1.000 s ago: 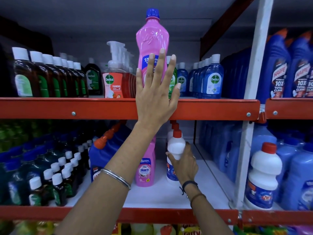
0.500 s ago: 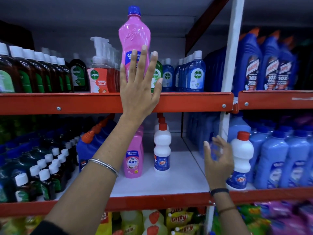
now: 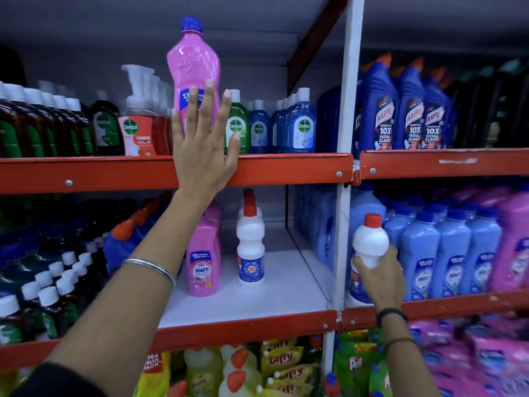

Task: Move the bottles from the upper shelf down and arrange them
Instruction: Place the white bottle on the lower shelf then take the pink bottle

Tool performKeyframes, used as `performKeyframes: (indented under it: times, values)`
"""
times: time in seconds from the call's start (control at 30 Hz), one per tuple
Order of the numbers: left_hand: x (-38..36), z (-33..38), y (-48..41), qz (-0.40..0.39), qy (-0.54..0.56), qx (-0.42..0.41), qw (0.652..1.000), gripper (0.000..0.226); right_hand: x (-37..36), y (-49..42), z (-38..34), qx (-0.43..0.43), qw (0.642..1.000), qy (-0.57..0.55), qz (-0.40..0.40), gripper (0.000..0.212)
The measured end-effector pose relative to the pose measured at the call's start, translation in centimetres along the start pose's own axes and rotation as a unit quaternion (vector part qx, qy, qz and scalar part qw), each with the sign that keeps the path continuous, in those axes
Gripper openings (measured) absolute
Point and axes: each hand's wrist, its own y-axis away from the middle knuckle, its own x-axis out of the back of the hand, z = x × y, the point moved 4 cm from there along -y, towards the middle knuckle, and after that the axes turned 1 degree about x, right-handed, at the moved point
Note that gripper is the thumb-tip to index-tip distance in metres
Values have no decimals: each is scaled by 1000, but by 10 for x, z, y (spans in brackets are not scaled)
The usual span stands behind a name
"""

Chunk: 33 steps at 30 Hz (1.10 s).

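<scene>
A tall pink bottle (image 3: 192,67) with a blue cap stands at the front edge of the upper orange shelf (image 3: 286,167). My left hand (image 3: 204,138) is raised flat against its lower front, fingers spread, not wrapped around it. On the lower white shelf (image 3: 289,285) stand more pink bottles (image 3: 202,259) and a row of white red-capped bottles (image 3: 250,247). My right hand (image 3: 379,275) grips another white red-capped bottle (image 3: 370,239) in the right bay, just past the white upright post (image 3: 345,196).
Dettol bottles (image 3: 300,121) and a pump dispenser (image 3: 138,130) crowd the upper shelf beside the pink bottle. Blue Harpic bottles (image 3: 409,110) fill the upper right bay. Light blue bottles (image 3: 452,253) stand close behind my right hand. Small dark bottles (image 3: 57,282) fill the lower left.
My right hand let go of a white bottle in the middle bay, moved right past the post and closed on the white bottle there. My left hand stayed against the pink bottle.
</scene>
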Motion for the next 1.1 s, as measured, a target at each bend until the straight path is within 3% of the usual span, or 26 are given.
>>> performKeyframes:
  times: [0.27,0.5,0.9,1.1]
  values:
    - [-1,-1,0,-2,3,1,1000,59,17,7,-9,-28,996,-53,67,69]
    - [-1,-1,0,2,3,0,1000,60,40,31,-57,43,991,-48,114,69]
    - [-1,-2,0,16,3,-4,1000,60,-47,98,-121,82,986,-118,-80,68]
    - [1,-2,0,28,12,-6,1000,59,-95,115,-131,68,984,-109,-126,69]
